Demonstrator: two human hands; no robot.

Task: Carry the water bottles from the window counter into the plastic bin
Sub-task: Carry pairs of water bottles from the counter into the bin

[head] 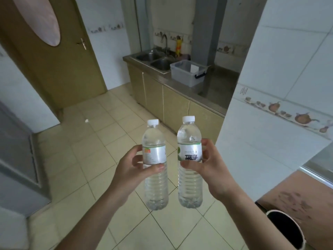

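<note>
Two clear water bottles with white caps are held upright in front of me over the tiled floor. My left hand [134, 168] grips the left bottle [155, 141] around its silver label. My right hand [207, 165] grips the right bottle [189, 136] at its label too. The bottles stand side by side, a small gap between them. The plastic bin [186, 76], translucent white with a dark latch handle, sits far ahead on the steel counter beside the sink, its top uncovered.
A double steel sink [155, 60] with a tap lies left of the bin, above beige cabinets [173, 105]. A white tiled wall [270, 105] juts in on the right. A brown door [59, 56] stands at the back left. A dark round opening [286, 230] is at lower right.
</note>
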